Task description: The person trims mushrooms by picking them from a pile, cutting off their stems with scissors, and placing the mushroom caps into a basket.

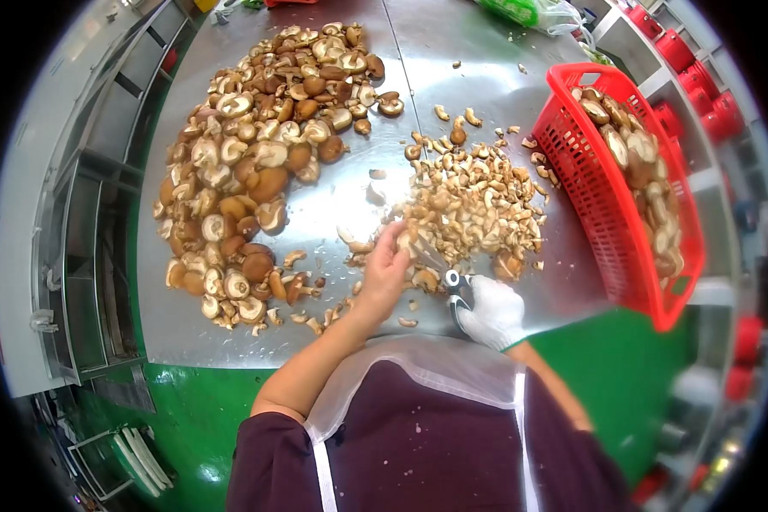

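Note:
My bare left hand [386,266] is closed, its fingertips pinching a mushroom [410,236] that is partly hidden and slightly blurred. On my right hand [493,312] is a white glove. It grips a pair of scissors [454,283] by the dark-and-white handles, with the blades pointing up and left, close to the mushroom. Just beyond both hands lies a pile of cut mushroom stems [478,200]. To the left spreads a large heap of brown-capped mushrooms [230,192], some with pale gills upward.
A red perforated basket [584,183] holding mushrooms [636,158] stands on the right of the steel table [350,183]. A green-and-clear plastic bag [529,13] lies at the far edge. Metal shelving [98,256] is on the left, and red containers [674,51] sit on shelves at right.

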A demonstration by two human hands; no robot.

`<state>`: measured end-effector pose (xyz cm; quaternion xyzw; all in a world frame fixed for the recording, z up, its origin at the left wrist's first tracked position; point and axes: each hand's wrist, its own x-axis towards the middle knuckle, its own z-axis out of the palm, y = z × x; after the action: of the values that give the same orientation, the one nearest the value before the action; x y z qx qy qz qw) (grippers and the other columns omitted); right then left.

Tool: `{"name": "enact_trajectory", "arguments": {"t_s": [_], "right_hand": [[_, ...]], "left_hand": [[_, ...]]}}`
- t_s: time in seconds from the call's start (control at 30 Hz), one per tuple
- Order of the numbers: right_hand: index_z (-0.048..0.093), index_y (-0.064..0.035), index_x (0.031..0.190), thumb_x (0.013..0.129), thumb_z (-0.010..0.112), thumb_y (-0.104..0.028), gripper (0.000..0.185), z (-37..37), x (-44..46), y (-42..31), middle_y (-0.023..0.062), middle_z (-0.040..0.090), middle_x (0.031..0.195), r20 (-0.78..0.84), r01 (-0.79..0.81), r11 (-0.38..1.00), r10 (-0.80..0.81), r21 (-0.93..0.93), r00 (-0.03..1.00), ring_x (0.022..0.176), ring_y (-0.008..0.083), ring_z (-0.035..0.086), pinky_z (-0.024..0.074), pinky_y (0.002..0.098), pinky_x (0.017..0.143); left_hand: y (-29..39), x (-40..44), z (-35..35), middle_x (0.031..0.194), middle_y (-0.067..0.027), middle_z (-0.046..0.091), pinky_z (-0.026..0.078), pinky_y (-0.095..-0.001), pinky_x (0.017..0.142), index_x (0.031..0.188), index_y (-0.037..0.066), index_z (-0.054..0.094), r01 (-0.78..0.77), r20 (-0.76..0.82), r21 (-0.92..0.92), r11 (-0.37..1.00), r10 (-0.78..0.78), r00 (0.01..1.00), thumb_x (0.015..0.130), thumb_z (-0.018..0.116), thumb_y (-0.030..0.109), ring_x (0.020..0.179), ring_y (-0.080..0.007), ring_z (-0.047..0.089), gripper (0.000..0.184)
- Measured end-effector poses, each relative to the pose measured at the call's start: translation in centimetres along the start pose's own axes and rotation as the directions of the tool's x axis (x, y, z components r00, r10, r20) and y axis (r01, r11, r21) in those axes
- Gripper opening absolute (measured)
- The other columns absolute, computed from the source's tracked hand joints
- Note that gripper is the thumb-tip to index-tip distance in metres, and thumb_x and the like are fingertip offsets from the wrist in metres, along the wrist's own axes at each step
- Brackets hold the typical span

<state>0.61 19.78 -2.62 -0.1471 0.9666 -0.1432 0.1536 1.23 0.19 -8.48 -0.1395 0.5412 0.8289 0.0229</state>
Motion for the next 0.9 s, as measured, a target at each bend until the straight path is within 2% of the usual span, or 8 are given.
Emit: {"name": "enact_trajectory", "arguments": {"t_s": [0.03, 0.2, 0.3, 0.4, 0.5, 0.6, 0.7, 0.9], "right_hand": [[0.065, -0.0076, 0.095, 0.081, 0.063, -0.037, 0.033, -0.4, 0.1, -0.3, 0.0163, 0.067, 0.087, 0.092, -0.057, 0.998, 0.057, -0.004, 0.994, 0.082, 0.0363, 0.065, 0.0506, 0.0441, 0.075], [0.063, -0.0069, 0.092, 0.081, 0.062, -0.040, 0.035, 0.3, 0.2, -0.6, 0.0181, 0.067, 0.083, 0.085, -0.063, 0.997, 0.067, -0.042, 0.994, 0.079, 0.0364, 0.065, 0.0510, 0.0452, 0.072], [0.061, -0.0059, 0.085, 0.081, 0.061, -0.042, 0.036, 1.4, 0.2, -0.2, 0.0183, 0.067, 0.074, -0.012, 0.007, 0.998, -0.008, -0.063, 1.000, 0.069, 0.0366, 0.066, 0.0521, 0.0456, 0.065], [0.063, -0.0077, 0.082, 0.081, 0.061, -0.042, 0.034, 1.6, 0.3, -0.2, 0.0173, 0.066, 0.072, -0.033, 0.008, 0.997, -0.011, -0.080, 0.999, 0.068, 0.0367, 0.066, 0.0522, 0.0454, 0.065], [0.065, -0.0092, 0.080, 0.082, 0.061, -0.041, 0.032, 1.5, 0.5, -0.1, 0.0161, 0.067, 0.072, -0.064, 0.032, 0.999, -0.033, -0.016, 0.997, 0.069, 0.0361, 0.066, 0.0520, 0.0456, 0.064], [0.065, -0.0091, 0.080, 0.083, 0.062, -0.042, 0.033, 3.0, 0.8, 0.8, 0.0162, 0.067, 0.074, -0.046, 0.026, 0.999, -0.025, 0.026, 0.999, 0.070, 0.0364, 0.065, 0.0510, 0.0458, 0.064], [0.062, -0.0102, 0.074, 0.081, 0.065, -0.038, 0.028, 4.8, 0.8, 2.1, 0.0141, 0.061, 0.061, -0.139, 0.136, 0.980, -0.116, 0.142, 0.983, 0.056, 0.0349, 0.062, 0.0498, 0.0442, 0.053], [0.060, -0.0079, 0.072, 0.080, 0.067, -0.042, 0.036, 5.1, -0.3, 3.5, 0.0151, 0.061, 0.064, -0.131, 0.131, 0.967, -0.104, 0.219, 0.986, 0.060, 0.0357, 0.062, 0.0489, 0.0447, 0.055]], "left_hand": [[-0.5, 0.0, 0.0, 0.127, -0.0099, 0.053, 0.048, -0.0290, 0.095, 0.142, -0.001, 0.033, -0.001, 0.002, 0.066, 0.998, 0.000, 1.000, 0.096, 0.041, 0.002, 0.108, -0.0134, 0.056, 0.047], [-0.7, -0.4, 1.1, 0.138, -0.0232, 0.044, 0.042, -0.0290, 0.096, 0.145, -0.004, 0.027, -0.151, -0.013, 0.326, 0.933, 0.164, 0.986, 0.092, 0.041, 0.003, 0.116, -0.0196, 0.051, 0.055], [-1.5, -0.3, 1.3, 0.145, -0.0280, 0.035, 0.037, -0.0329, 0.104, 0.145, -0.006, 0.023, -0.215, -0.038, 0.322, 0.922, 0.239, 0.970, 0.092, 0.040, 0.000, 0.128, -0.0262, 0.044, 0.056], [-1.2, -0.5, 1.7, 0.144, -0.0274, 0.035, 0.033, -0.0347, 0.108, 0.145, -0.007, 0.019, -0.223, -0.062, 0.321, 0.921, 0.255, 0.965, 0.091, 0.039, -0.001, 0.135, -0.0297, 0.038, 0.058], [-1.3, -0.1, 1.3, 0.145, -0.0271, 0.036, 0.037, -0.0325, 0.105, 0.146, -0.007, 0.015, -0.215, -0.069, 0.262, 0.941, 0.241, 0.968, 0.091, 0.039, -0.002, 0.130, -0.0281, 0.042, 0.061], [-0.6, -0.2, 1.4, 0.143, -0.0264, 0.038, 0.041, -0.0294, 0.100, 0.147, -0.006, 0.012, -0.123, -0.092, 0.209, 0.970, 0.145, 0.985, 0.090, 0.040, -0.003, 0.125, -0.0258, 0.046, 0.063], [-1.1, 0.1, 1.5, 0.129, -0.0150, 0.051, 0.042, -0.0241, 0.095, 0.147, -0.006, 0.015, -0.177, -0.103, 0.122, 0.977, 0.190, 0.976, 0.091, 0.041, -0.005, 0.111, -0.0156, 0.054, 0.062], [-0.5, 0.6, 1.0, 0.125, -0.0165, 0.053, 0.051, -0.0308, 0.093, 0.139, -0.002, 0.032, 0.053, -0.118, -0.122, 0.991, -0.067, 0.991, 0.087, 0.041, -0.009, 0.112, -0.0223, 0.057, 0.054]]}}
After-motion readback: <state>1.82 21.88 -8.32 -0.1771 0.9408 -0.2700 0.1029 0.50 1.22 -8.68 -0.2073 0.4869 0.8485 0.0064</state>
